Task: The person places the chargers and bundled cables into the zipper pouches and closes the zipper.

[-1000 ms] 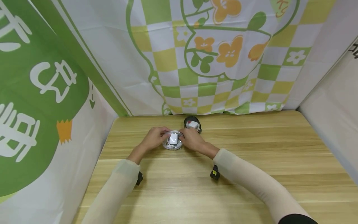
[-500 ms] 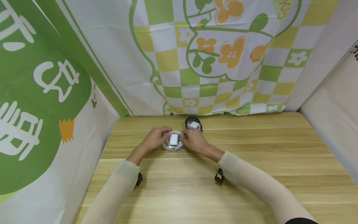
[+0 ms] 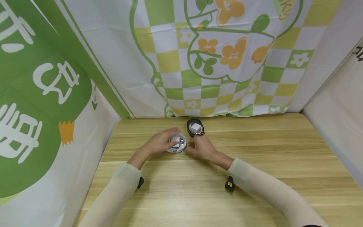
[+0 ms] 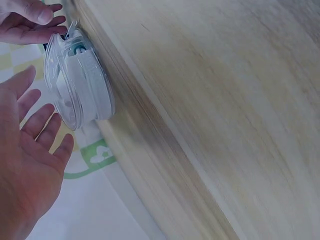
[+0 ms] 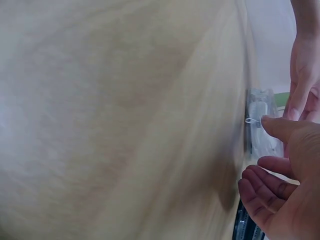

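Note:
A clear round zip case point(image 3: 182, 146) lies on the table with a white charger point(image 3: 175, 141) and a coiled white cable inside. My left hand point(image 3: 160, 141) is at the case's left side, thumb over its top in the head view. The left wrist view shows that hand's fingers point(image 4: 42, 127) spread beside the case. At the right edge is my right hand point(image 3: 202, 148), its fingertips by the small zip pull point(image 5: 251, 120). A gap shows between its thumb and forefinger in the right wrist view; whether the thumb touches the pull I cannot tell.
Just behind the right hand, a black oval case point(image 3: 195, 119) with a clear front holds another white charger and something red. The wooden table point(image 3: 255, 151) meets a patterned cloth point(image 3: 224, 97) at its back edge. Fabric walls stand at both sides.
My right hand has drawn back toward me and right, from the case's upper right side to its lower right edge. The left hand has shifted right, its thumb now over the case.

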Action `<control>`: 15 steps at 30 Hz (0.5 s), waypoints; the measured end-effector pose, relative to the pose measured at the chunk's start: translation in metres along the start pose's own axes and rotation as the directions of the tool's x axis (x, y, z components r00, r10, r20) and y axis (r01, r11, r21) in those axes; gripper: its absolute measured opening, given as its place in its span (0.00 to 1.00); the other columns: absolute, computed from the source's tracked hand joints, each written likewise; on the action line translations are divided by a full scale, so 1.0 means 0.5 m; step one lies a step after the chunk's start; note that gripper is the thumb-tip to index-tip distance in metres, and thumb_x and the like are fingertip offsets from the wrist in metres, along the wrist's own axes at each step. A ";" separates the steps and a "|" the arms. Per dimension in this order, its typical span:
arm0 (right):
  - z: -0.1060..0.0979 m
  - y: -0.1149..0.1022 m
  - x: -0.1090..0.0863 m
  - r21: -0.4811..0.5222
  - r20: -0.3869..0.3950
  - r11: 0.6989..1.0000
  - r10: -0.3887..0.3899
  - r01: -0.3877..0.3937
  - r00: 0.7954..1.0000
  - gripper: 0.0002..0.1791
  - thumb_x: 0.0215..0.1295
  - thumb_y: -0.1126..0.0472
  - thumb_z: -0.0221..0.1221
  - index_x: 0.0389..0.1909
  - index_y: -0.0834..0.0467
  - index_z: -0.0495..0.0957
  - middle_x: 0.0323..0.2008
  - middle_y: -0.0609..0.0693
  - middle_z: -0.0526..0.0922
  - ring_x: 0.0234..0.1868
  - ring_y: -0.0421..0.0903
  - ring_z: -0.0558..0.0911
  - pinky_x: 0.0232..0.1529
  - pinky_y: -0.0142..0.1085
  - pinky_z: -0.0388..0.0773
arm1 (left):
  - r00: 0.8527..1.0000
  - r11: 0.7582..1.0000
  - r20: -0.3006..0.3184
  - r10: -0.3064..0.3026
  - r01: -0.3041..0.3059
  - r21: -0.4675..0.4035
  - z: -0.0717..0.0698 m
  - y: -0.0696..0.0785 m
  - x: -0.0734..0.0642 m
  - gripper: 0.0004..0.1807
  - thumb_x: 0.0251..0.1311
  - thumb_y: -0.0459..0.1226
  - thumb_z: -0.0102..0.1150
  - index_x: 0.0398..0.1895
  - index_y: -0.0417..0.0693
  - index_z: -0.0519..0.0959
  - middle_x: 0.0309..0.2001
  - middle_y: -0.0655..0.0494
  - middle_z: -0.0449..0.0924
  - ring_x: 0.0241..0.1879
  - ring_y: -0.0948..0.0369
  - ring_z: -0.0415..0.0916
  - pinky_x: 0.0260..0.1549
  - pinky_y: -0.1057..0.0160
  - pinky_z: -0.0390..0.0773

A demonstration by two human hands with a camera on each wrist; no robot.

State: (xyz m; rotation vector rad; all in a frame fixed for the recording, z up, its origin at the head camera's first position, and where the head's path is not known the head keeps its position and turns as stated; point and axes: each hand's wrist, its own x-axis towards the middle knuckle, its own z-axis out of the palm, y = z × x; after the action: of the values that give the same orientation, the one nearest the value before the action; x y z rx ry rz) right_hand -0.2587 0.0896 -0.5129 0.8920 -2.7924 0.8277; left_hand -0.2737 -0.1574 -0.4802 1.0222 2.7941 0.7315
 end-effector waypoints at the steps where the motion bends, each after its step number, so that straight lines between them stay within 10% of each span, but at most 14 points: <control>1: 0.003 0.001 -0.002 0.003 -0.004 1.000 -0.001 0.001 1.000 0.14 0.57 0.51 0.79 0.30 0.56 0.89 0.21 0.40 0.81 0.21 0.36 0.73 0.25 0.34 0.73 | 1.000 1.000 0.012 0.008 -0.008 0.012 0.000 0.001 -0.001 0.31 0.74 0.43 0.65 0.75 0.39 0.73 0.78 0.38 0.66 0.78 0.44 0.64 0.76 0.44 0.65; 15: 0.043 0.005 -0.021 0.185 -0.033 0.983 0.009 -0.003 0.999 0.11 0.58 0.57 0.78 0.38 0.56 0.91 0.31 0.45 0.89 0.31 0.36 0.83 0.34 0.31 0.82 | 0.994 0.996 0.106 0.041 -0.049 0.071 0.016 -0.003 -0.015 0.43 0.68 0.44 0.72 0.80 0.40 0.64 0.82 0.40 0.57 0.81 0.44 0.55 0.77 0.41 0.61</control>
State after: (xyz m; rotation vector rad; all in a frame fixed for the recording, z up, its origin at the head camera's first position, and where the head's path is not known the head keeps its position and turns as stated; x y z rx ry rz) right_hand -0.2500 0.0856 -0.5348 0.8859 -2.7243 1.1070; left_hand -0.2670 -0.1598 -0.4884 1.1055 2.7354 0.5659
